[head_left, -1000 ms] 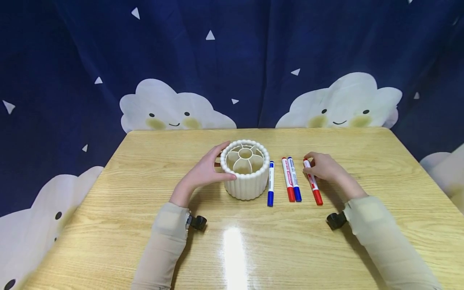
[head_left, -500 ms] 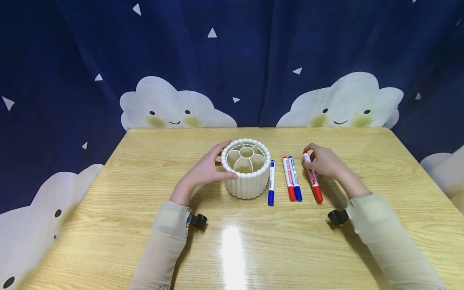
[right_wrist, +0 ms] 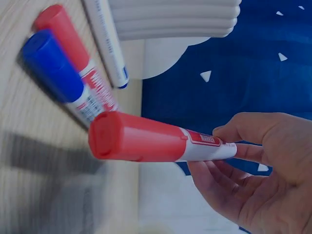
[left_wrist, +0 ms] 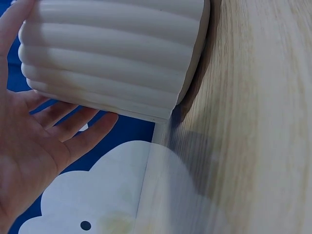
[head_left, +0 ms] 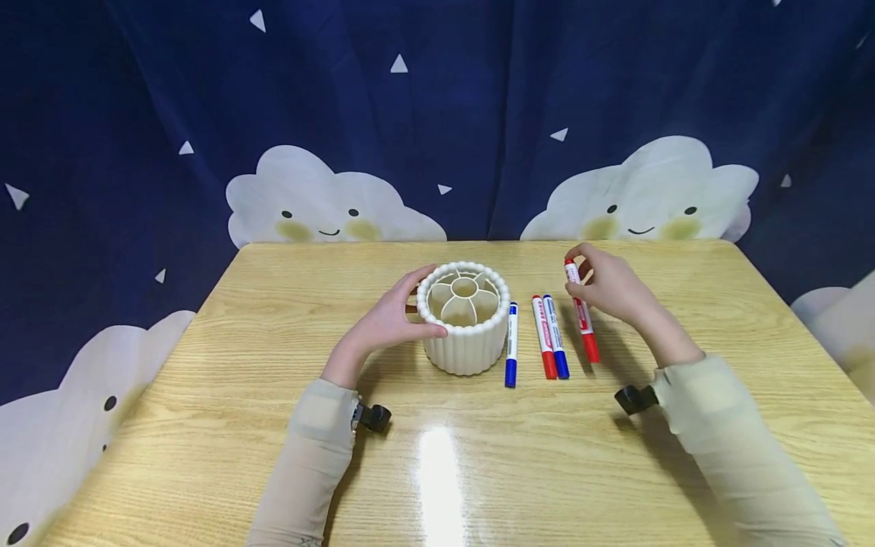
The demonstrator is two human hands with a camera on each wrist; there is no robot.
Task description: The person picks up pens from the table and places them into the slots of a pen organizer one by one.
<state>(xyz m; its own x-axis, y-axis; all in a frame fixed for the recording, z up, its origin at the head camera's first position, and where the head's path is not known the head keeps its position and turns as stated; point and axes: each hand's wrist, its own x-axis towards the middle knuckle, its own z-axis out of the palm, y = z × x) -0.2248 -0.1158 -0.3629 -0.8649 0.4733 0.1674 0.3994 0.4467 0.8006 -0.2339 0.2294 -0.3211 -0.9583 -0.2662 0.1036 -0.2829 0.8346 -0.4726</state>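
Observation:
A white ribbed pen holder (head_left: 467, 346) with a beaded rim and petal-shaped compartments stands on the table. My left hand (head_left: 390, 315) grips its left side, thumb at the front of the rim and fingers round the back. In the left wrist view, the fingers (left_wrist: 90, 139) lie along the ribbed wall. My right hand (head_left: 611, 285) pinches a red marker (head_left: 583, 315) near its far end, the capped end pointing down toward me. The right wrist view shows its red cap (right_wrist: 141, 139) close to the camera, raised off the table.
Right of the holder lies a blue marker (head_left: 512, 346). Beside it, another red marker (head_left: 544, 334) and a second blue marker (head_left: 557, 334) lie side by side. The wooden table (head_left: 205, 425) ends at a dark blue curtain (head_left: 465, 114) with clouds.
My right hand has lifted the red marker off the table and carried it away from me and slightly left. My left hand stays at the pen holder.

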